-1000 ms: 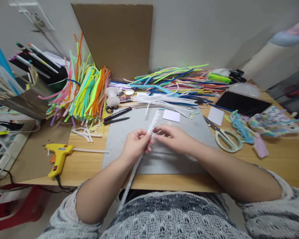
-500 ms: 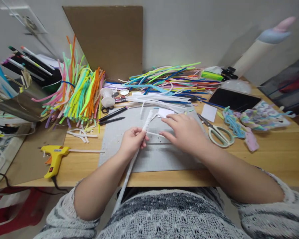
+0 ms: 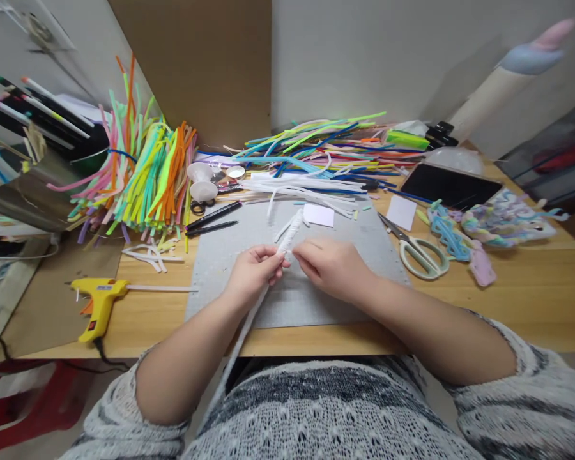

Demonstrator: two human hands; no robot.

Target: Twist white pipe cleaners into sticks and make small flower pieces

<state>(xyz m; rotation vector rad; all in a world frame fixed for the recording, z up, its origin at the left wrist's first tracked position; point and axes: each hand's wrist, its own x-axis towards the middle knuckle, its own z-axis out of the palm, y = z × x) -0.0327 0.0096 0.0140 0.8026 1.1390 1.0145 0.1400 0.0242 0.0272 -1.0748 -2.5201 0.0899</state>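
**Left hand (image 3: 255, 273) pinches a white, fuzzy, coil-wrapped stem (image 3: 291, 233)**

Thumb and fingers grip its lower end. The right hand (image 3: 333, 267), fingertips curled, is just right of it; whether it holds a strand I cannot tell. From the left fingers, nearer, the stem's long axis slants forward and slightly right, above the flat grey mat (image 3: 294, 310). Beyond lies a small white rectangular card (image 3: 319, 215).

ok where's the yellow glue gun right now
In the head view, the yellow glue gun lies on the person's left, its white glue stick reaching the left edge of the grey mat.
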